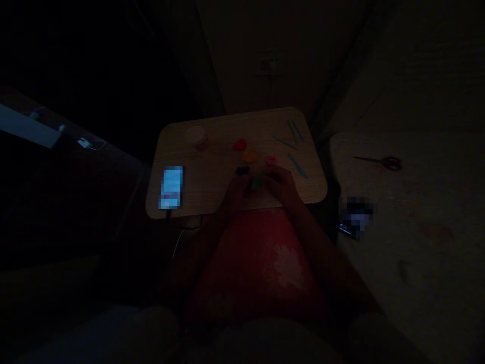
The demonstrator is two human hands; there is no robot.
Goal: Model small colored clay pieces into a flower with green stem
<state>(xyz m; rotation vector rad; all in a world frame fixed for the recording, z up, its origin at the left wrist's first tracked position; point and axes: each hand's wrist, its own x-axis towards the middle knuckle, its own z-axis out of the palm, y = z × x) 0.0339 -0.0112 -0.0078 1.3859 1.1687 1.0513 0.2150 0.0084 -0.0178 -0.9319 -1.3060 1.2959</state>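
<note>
In dim light, a small green piece of modelling clay (257,180) is between my two hands, over the near edge of a small wooden table (212,187). My left hand (238,190) closes on its left side and my right hand (282,183) on its right, though the fingertips are hard to make out. Just beyond my hands lie a dark lump (242,171), an orange lump (249,155), a red piece (240,145) and a pink ring (271,160).
Several thin teal tools (297,166) lie at the table's right. A tub (197,137) stands at the back left, and a lit phone (171,187) lies near the left edge. Scissors (390,163) and a blurred-out device (356,217) rest on the pale surface at right.
</note>
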